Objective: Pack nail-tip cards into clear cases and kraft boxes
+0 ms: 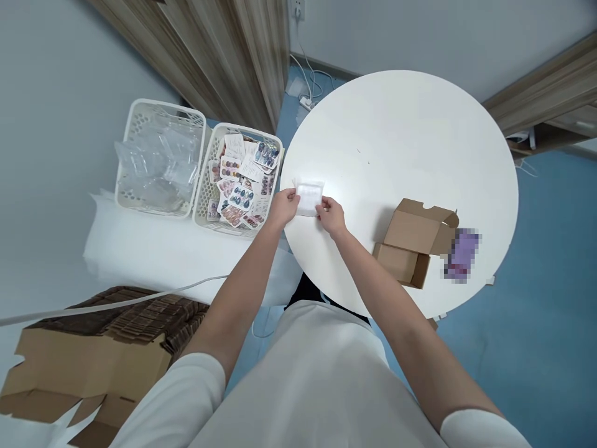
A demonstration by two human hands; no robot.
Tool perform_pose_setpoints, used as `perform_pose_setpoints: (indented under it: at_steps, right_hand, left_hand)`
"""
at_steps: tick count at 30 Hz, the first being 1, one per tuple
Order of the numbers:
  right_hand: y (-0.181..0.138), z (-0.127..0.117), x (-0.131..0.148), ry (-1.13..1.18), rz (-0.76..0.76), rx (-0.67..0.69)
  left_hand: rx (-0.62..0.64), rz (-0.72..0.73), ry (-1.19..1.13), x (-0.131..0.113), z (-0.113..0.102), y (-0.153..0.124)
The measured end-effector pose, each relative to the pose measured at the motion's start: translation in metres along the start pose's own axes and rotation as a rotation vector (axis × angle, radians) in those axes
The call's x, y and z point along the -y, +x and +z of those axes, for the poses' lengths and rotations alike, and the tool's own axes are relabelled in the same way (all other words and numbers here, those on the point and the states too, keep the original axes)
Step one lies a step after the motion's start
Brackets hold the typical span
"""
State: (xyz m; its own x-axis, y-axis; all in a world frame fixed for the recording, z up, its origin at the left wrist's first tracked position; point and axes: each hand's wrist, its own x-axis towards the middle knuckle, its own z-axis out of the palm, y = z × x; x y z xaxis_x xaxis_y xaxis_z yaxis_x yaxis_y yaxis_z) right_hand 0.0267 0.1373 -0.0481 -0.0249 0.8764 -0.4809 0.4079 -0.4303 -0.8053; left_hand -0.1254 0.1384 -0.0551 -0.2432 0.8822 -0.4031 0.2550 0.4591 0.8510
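A small, flat, whitish translucent packet (308, 199) is at the left edge of the round white table (401, 137). My left hand (284, 207) pinches its left side between thumb and fingers. At the lower right edge, my right hand (331, 215) has its fingers closed on the same packet. Pale shapes show faintly inside it, too blurred to name. Close to my left hand stands a white plastic basket (200, 208) filled with cards of coloured press-on nails (241, 197).
Farther left, a second white basket (122, 186) holds clear plastic pieces (163, 155). An open brown cardboard box (415, 230) and a pixelated purple item (462, 254) lie on the table's right. Flattened cardboard (84, 367) is at lower left, below a white cable (140, 300).
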Motion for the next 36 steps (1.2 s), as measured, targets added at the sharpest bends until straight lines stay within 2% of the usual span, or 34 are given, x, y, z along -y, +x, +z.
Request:
perform_pose_setpoints:
  at_steps: [3,7,13,17,21,24,27,31,36]
  right_hand:
    - [-0.008,-0.007,0.002,0.106,0.061,0.017]
    - [-0.032,-0.026,0.005,0.173,0.047,-0.011]
    - [-0.079,-0.071,0.004,0.188,0.017,-0.127]
    - [-0.112,-0.118,-0.014,0.232,0.023,-0.158]
    - [-0.140,-0.171,-0.046,0.191,0.071,-0.130]
    - [-0.151,-0.208,-0.073,0.130,0.066,-0.134]
    - [-0.153,-0.234,-0.097,0.066,0.041,-0.105]
    - [-0.150,-0.247,-0.117,-0.088,0.061,-0.090]
    - [-0.145,-0.245,-0.123,-0.275,0.018,-0.033]
  left_hand:
    - [0.015,-0.030,-0.150,-0.002,0.004,-0.009]
    - [0.046,-0.017,-0.264,-0.014,0.012,-0.031]
    - [0.076,0.048,-0.270,-0.044,0.037,-0.069]
    - [0.189,0.070,-0.237,-0.059,0.069,-0.095]
    - [0.291,0.085,-0.171,-0.065,0.114,-0.128]
    - [0.293,0.030,-0.158,-0.066,0.149,-0.152]
    - [0.322,-0.003,-0.118,-0.066,0.179,-0.168]
    - [0.262,-0.021,0.058,-0.064,0.203,-0.181]
    - [0.265,-0.009,0.253,-0.056,0.215,-0.189]
